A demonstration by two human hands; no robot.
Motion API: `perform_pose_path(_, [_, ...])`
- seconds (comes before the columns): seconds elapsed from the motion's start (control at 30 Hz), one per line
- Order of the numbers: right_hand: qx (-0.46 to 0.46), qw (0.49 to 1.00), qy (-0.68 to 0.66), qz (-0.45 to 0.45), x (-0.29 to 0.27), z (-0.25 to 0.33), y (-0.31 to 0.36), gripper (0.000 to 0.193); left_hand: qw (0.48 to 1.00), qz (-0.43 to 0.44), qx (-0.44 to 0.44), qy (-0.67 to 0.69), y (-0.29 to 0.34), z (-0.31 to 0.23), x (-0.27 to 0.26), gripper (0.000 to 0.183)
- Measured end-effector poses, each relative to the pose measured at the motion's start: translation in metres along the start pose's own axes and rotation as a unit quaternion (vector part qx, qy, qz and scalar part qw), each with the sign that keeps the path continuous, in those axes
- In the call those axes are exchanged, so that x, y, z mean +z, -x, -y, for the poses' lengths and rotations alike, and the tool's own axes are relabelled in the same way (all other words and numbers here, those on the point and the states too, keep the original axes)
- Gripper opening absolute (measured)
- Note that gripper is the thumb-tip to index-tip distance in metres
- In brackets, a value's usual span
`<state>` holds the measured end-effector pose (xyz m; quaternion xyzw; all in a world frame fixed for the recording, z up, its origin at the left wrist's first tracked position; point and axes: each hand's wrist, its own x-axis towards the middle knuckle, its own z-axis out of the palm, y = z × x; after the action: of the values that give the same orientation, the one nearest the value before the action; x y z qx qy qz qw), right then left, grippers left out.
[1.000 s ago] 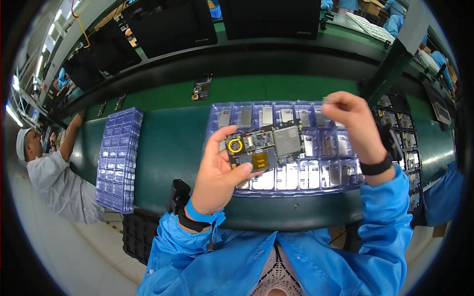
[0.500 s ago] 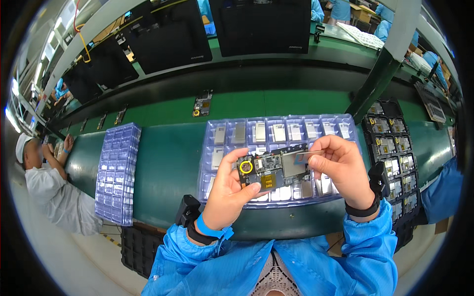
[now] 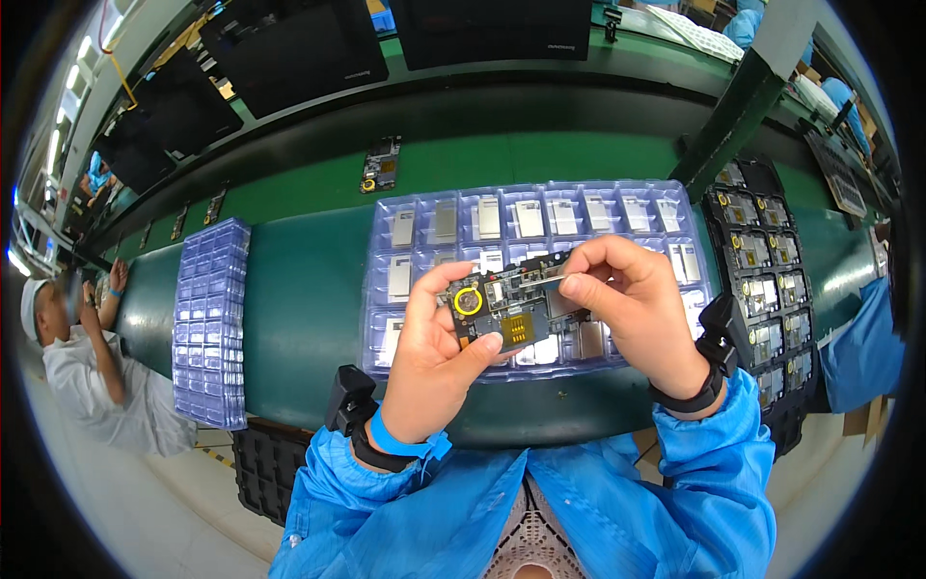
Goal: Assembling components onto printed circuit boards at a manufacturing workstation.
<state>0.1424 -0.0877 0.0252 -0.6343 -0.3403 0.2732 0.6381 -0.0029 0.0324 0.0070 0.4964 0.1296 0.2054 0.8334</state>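
My left hand grips a dark circuit board by its left end, thumb along the near edge. The board has a yellow-ringed round part, a gold contact patch and silvery shields. My right hand pinches a thin, flat silvery piece between thumb and fingers, low over the board's right half. Its exact kind cannot be made out, and my fingers cover part of it and the board's right end. Beneath both hands lies a clear blister tray, its pockets holding silvery metal pieces.
Left of the tray rises a stack of clear blister trays. A black tray of boards lies at right. Another board rests on the green belt beyond. A post stands back right; a co-worker sits far left.
The right hand has moved left over the board, and the thin piece now shows nearly edge-on. The left hand still holds the board. The whole view has shifted slightly.
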Motion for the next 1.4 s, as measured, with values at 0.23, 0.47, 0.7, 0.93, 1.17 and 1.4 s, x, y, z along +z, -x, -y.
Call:
perform_pose_path(0.23, [0.013,0.999,0.008,-0.028,0.008,-0.001,0.002,0.011,1.0,0.013,-0.004,-0.006,0.0,0.003,0.004,0.056])
perform_pose_path(0.47, [-0.006,0.999,0.026,-0.045,0.013,-0.007,0.003,0.011,1.0,0.01,0.002,-0.019,0.0,0.007,0.006,0.055])
perform_pose_path(0.7, [-0.006,0.998,0.038,-0.05,0.014,-0.009,0.002,0.01,1.0,0.009,0.001,-0.028,-0.001,0.008,0.006,0.055])
perform_pose_path(0.93, [-0.007,0.998,0.031,-0.05,0.013,-0.011,0.0,0.01,0.999,0.009,-0.006,-0.032,-0.002,0.008,0.005,0.055])
perform_pose_path(1.17, [0.002,0.998,0.034,-0.053,0.014,-0.012,0.0,0.01,0.999,0.008,-0.005,-0.032,-0.002,0.008,0.006,0.055])
perform_pose_path(1.4, [0.001,0.998,0.023,-0.053,0.012,-0.013,-0.001,0.009,1.0,0.01,-0.011,-0.024,-0.004,0.007,0.007,0.054])
